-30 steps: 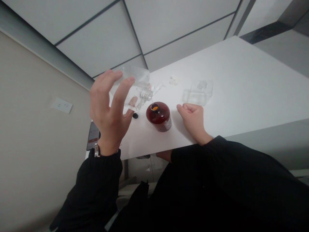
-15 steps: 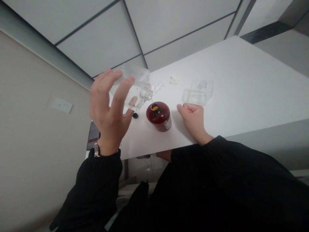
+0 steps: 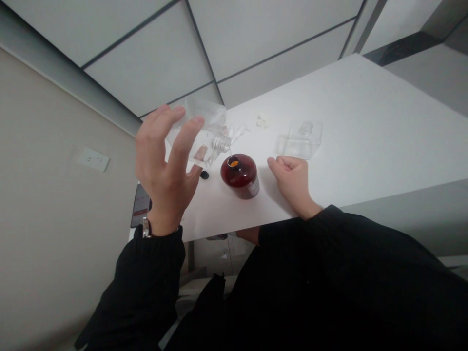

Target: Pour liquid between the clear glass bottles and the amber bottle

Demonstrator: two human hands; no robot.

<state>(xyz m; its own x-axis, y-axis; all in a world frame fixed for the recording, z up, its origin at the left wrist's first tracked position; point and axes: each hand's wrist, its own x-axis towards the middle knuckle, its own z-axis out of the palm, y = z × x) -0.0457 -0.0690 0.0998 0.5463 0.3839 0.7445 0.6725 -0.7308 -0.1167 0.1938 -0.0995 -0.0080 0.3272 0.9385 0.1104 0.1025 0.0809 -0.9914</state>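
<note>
My left hand (image 3: 164, 165) grips a clear square bottle (image 3: 204, 117), tilted so its threaded neck points down and right. A thin stream of clear liquid runs from that neck towards the open mouth of a round amber bottle (image 3: 239, 178). The amber bottle stands upright on the white table (image 3: 365, 126), with a pale label on its right side. My right hand (image 3: 290, 180) rests on the table to the right of it, closed in a loose fist, apart from the bottle. Whether anything lies inside the fist is hidden.
A second clear square bottle (image 3: 303, 141) stands behind my right hand. Small white bits (image 3: 262, 122) and white sticks (image 3: 237, 130) lie further back. A black cap (image 3: 204, 175) sits left of the amber bottle. A phone (image 3: 141, 204) lies at the left edge, by the wall.
Liquid keeps running from the tilted clear bottle. Both hands hold almost the same positions; the whole view has shifted very slightly.
</note>
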